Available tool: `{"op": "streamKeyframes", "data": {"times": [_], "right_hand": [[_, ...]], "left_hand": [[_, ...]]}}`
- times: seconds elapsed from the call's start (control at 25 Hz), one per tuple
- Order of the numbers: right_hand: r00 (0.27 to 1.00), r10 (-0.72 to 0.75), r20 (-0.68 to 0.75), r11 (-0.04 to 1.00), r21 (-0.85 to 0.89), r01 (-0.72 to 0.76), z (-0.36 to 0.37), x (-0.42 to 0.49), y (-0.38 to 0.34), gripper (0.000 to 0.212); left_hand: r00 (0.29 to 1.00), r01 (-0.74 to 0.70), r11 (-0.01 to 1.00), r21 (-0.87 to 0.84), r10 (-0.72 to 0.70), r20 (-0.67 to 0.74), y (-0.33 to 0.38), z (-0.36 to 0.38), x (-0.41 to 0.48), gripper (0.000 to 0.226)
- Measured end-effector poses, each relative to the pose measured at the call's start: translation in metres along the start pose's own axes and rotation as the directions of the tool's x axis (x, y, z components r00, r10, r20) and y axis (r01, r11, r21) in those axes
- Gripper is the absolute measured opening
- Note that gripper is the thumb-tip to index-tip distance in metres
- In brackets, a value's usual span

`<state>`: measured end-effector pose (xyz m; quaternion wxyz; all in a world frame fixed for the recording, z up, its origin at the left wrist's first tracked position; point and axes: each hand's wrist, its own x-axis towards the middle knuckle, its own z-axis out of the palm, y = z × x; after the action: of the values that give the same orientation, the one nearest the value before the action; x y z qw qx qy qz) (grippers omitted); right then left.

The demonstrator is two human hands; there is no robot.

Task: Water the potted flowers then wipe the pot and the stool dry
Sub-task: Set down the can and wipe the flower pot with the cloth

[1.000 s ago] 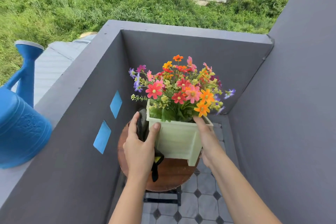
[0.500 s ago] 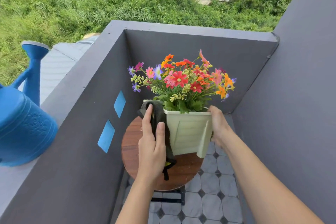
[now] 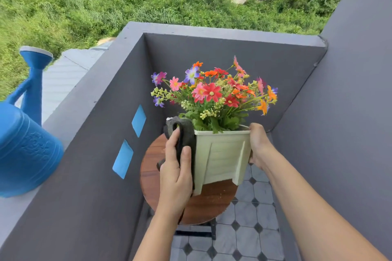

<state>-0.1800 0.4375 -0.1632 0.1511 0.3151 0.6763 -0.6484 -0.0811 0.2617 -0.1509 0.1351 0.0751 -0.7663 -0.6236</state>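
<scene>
A pale green square pot (image 3: 222, 154) of colourful flowers (image 3: 212, 93) is held tilted over a round wooden stool (image 3: 212, 203), its feet partly off the seat. My right hand (image 3: 258, 146) grips the pot's right wall at the rim. My left hand (image 3: 175, 176) holds a dark cloth (image 3: 184, 131) against the pot's left side, the cloth bunched up to the rim between thumb and forefinger.
A blue watering can (image 3: 23, 150) stands on the grey parapet ledge (image 3: 89, 95) at the left. Grey walls close in this narrow balcony corner on three sides. Tiled floor (image 3: 248, 239) shows below the stool.
The pot has risen from the stool and turned, with its flowers now leaning right. My left hand slid the cloth up the pot's left side to the rim.
</scene>
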Motion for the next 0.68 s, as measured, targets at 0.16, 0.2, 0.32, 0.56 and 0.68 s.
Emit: {"op": "streamKeyframes", "data": {"times": [0.16, 0.2, 0.32, 0.56, 0.68], "right_hand": [[0.998, -0.015, 0.053, 1.0, 0.01, 0.014, -0.003, 0.002, 0.002, 0.034], [0.999, -0.011, 0.044, 1.0, 0.005, 0.011, -0.002, 0.002, 0.001, 0.035], [0.999, -0.004, 0.032, 1.0, -0.011, 0.005, 0.004, 0.002, -0.002, 0.035], [1.0, -0.013, 0.028, 0.999, -0.03, 0.014, 0.007, -0.011, -0.005, 0.033], [0.999, 0.027, 0.028, 0.999, -0.038, -0.026, 0.002, -0.011, -0.006, 0.032]], "left_hand": [[0.99, 0.13, 0.988, 0.079, -0.126, -0.06, -0.03, 0.004, 0.044, 0.049], [0.985, 0.167, 0.982, 0.093, -0.163, -0.05, -0.038, 0.003, 0.055, 0.05], [0.947, 0.321, 0.933, 0.163, -0.316, -0.054, -0.056, 0.002, 0.07, 0.05], [0.96, 0.277, 0.96, -0.023, -0.277, 0.029, -0.051, -0.005, 0.019, 0.041], [0.984, 0.164, 0.982, -0.095, -0.156, 0.085, -0.036, -0.009, 0.002, 0.036]]}}
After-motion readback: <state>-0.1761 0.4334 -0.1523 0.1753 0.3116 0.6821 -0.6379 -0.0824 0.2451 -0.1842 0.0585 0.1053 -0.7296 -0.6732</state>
